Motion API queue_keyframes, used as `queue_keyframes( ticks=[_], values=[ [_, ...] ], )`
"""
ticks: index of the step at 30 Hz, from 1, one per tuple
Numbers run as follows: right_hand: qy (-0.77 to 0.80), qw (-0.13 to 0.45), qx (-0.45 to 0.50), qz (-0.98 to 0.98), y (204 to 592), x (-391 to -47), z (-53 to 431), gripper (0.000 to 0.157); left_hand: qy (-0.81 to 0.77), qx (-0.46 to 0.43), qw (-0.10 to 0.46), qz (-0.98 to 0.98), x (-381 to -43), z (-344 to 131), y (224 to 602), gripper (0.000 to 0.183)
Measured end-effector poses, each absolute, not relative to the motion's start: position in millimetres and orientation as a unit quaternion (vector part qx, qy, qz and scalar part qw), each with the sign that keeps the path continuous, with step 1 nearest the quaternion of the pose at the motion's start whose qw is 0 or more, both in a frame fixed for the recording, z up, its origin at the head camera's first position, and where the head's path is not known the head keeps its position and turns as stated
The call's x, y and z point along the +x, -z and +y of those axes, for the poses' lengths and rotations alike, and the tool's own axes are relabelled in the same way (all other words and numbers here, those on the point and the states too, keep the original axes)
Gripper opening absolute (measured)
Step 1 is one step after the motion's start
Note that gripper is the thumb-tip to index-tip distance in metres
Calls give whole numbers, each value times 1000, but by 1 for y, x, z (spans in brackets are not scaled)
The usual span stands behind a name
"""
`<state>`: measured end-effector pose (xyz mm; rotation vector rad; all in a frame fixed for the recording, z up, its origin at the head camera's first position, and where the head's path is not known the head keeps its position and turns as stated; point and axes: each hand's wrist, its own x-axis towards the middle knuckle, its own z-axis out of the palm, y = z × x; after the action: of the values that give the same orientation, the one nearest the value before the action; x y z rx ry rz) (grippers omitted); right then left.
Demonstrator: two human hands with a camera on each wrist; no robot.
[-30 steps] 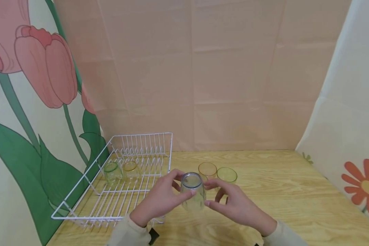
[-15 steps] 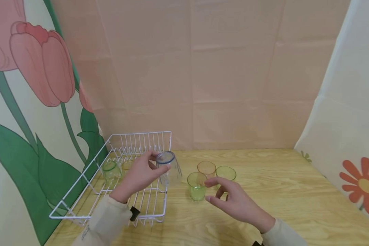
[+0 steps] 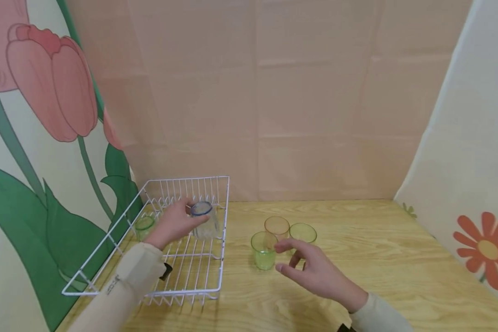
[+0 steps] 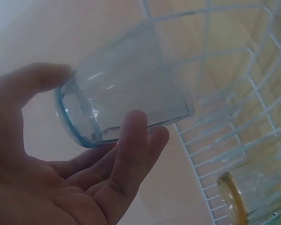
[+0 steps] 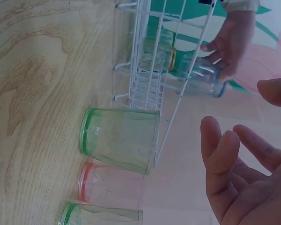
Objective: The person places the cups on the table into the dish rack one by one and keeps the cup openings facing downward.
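1. Biggest change from half a second ago: the left hand (image 3: 174, 225) and its blue-ringed glass (image 3: 206, 227) slid left, from the rack's right edge to fully over the rack. Right hand (image 3: 315, 272) is pretty much where it was.

2. That glass sits at the fingertips, not in the palm. Left thumb and fingers grip it from opposite sides, up by the blue ring, and the rest sticks out past them. Can't tell if it's touching the wires below.

3. It's upside down, fwiw: narrow blue-ringed base up, wider mouth down. Long axis is near vertical with a bit of a lean, base toward the left hand and mouth away to the right.

4. Right hand holds nothing. Fingers loosely bent, thumb apart, just beside the glasses on the table but not touching any.

5. Head count: six glasses. One in hand, two inside the white wire rack (image 3: 192, 292) (a green-ringed glass (image 3: 144, 224) and an amber-ringed glass (image 4: 232, 199), both base up).

6. The other three stand mouth up in a cluster on the wood-grain table (image 3: 357, 258): green glass (image 3: 264, 254) in front, orange-pink glass (image 3: 277, 225) behind, yellow-green glass (image 3: 304, 233) to the right.

7. Backdrop: one plain pinkish sheet (image 3: 315, 101), tulip print (image 3: 62, 87) left, red flower print (image 3: 487, 249) right.
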<state>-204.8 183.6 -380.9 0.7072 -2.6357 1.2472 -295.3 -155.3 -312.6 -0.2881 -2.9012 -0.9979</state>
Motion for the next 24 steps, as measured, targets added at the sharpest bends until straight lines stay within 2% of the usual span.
queue_keyframes(
  ticks=[7,15,20,24],
  values=[
    [-415,53,237,-877,382,-206,183,29,336,-65,-24,-939,-317,-160,332,51],
    [-413,60,245,-875,384,-206,183,30,321,-22,-71,-944,-323,-156,342,60],
    [-411,62,243,-877,385,-206,184,30,304,-2,-81,-949,-326,-154,347,79],
    [-412,62,243,-876,387,-206,185,30,301,10,-89,-949,-328,-153,350,86]
  ],
)
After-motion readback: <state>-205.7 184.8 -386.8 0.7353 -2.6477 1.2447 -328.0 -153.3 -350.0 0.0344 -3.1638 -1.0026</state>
